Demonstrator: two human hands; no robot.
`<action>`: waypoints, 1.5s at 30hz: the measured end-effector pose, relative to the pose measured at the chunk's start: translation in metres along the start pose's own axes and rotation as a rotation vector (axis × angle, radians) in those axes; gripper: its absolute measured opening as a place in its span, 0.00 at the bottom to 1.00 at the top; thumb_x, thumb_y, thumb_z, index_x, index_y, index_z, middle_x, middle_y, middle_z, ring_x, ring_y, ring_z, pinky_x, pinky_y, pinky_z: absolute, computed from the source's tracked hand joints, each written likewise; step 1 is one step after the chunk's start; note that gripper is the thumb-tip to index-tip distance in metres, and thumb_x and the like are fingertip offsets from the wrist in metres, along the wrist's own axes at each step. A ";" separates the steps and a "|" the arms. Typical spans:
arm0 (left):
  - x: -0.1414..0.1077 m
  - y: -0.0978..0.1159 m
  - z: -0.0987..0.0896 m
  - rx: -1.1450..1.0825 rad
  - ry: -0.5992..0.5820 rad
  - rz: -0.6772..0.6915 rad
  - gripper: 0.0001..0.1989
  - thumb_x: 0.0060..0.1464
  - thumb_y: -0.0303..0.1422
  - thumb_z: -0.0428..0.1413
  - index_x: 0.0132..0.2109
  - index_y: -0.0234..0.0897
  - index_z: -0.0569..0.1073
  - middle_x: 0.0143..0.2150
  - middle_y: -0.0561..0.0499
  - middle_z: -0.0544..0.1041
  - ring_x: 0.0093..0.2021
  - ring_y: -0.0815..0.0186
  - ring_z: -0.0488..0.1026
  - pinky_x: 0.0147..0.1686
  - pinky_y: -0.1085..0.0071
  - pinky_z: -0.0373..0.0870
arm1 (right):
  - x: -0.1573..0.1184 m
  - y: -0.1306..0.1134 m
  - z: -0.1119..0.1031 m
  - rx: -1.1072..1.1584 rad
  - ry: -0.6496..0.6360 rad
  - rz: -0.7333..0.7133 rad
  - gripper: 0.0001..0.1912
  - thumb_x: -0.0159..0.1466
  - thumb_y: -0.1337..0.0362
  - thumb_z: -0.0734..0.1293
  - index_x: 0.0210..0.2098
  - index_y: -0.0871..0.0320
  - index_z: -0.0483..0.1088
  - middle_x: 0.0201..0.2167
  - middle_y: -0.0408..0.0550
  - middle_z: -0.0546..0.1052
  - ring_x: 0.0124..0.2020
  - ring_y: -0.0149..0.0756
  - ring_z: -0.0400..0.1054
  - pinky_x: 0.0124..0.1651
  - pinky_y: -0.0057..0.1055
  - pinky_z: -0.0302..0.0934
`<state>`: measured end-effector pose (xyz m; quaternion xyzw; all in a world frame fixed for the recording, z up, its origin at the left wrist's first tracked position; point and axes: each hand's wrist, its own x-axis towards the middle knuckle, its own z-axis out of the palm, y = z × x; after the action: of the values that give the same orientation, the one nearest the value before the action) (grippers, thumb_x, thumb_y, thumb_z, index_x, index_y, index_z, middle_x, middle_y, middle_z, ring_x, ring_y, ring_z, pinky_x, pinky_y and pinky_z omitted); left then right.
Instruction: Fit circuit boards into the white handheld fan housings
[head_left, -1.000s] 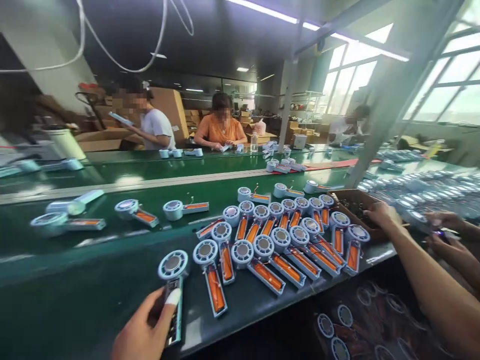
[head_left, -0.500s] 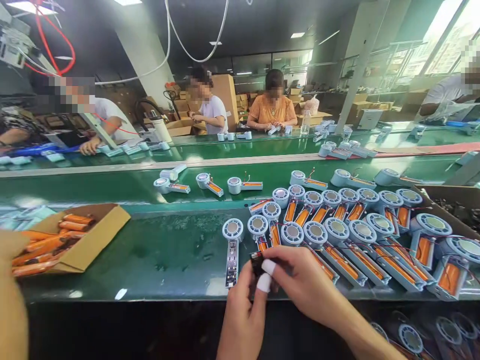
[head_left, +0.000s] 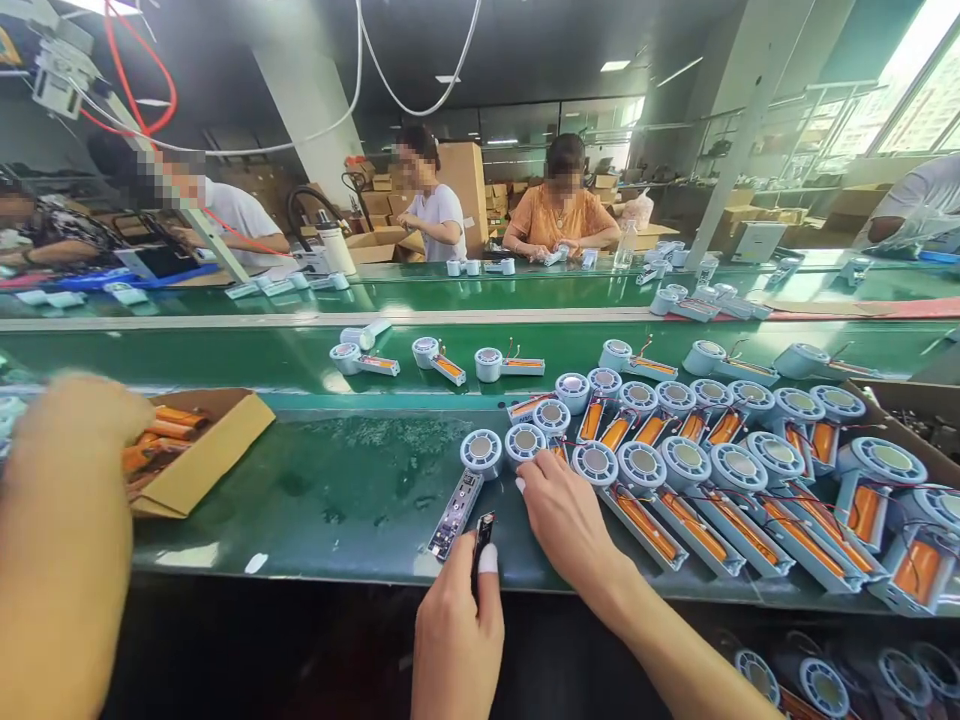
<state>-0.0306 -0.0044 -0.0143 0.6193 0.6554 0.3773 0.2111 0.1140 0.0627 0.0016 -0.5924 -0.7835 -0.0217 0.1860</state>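
Note:
My left hand (head_left: 459,620) is closed on a small black circuit board (head_left: 482,535), held upright between thumb and fingers near the bench's front edge. Just behind it lies a light blue unit (head_left: 481,454) with a round head and a dark circuit board (head_left: 455,515) along its handle. My right hand (head_left: 562,505) reaches over another round-headed unit (head_left: 525,443); its curled fingers are at that unit's near side, and what they grip is hidden. To the right, rows of similar units (head_left: 685,460) show orange batteries in their open handles.
A co-worker's blurred arm (head_left: 67,520) reaches at the left beside a cardboard box (head_left: 225,440) of orange batteries. Behind the bench, a green conveyor (head_left: 187,350) carries several units. Other people sit across it. Another box (head_left: 915,410) stands at the right.
My hands have moved apart; the black board stays in my left hand while my right hand has moved up to a unit. The nearby board-fitted handle has swung left. The co-worker's arm has come further in.

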 end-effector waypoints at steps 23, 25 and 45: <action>-0.005 0.001 0.024 -0.356 -0.116 -0.183 0.14 0.61 0.43 0.49 0.44 0.40 0.74 0.28 0.51 0.78 0.25 0.61 0.73 0.28 0.69 0.69 | -0.039 0.009 0.016 0.770 0.245 0.080 0.08 0.68 0.69 0.62 0.36 0.56 0.72 0.27 0.43 0.77 0.27 0.33 0.71 0.32 0.24 0.62; -0.004 0.000 0.024 -0.382 -0.136 -0.186 0.15 0.62 0.44 0.49 0.45 0.40 0.74 0.29 0.51 0.79 0.26 0.62 0.73 0.30 0.68 0.70 | -0.038 0.008 0.018 0.800 0.243 0.120 0.06 0.68 0.69 0.63 0.37 0.57 0.72 0.26 0.41 0.77 0.25 0.31 0.70 0.30 0.23 0.62; 0.019 0.012 0.020 -0.416 -0.214 -0.192 0.16 0.57 0.45 0.54 0.42 0.37 0.76 0.37 0.47 0.79 0.39 0.57 0.75 0.41 0.63 0.70 | -0.051 0.025 -0.008 0.910 -0.162 0.069 0.18 0.68 0.69 0.61 0.56 0.52 0.68 0.47 0.45 0.79 0.35 0.33 0.68 0.39 0.30 0.66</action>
<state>-0.0107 0.0178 -0.0136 0.5338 0.5933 0.4146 0.4373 0.1514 0.0209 -0.0124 -0.4762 -0.7051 0.3769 0.3661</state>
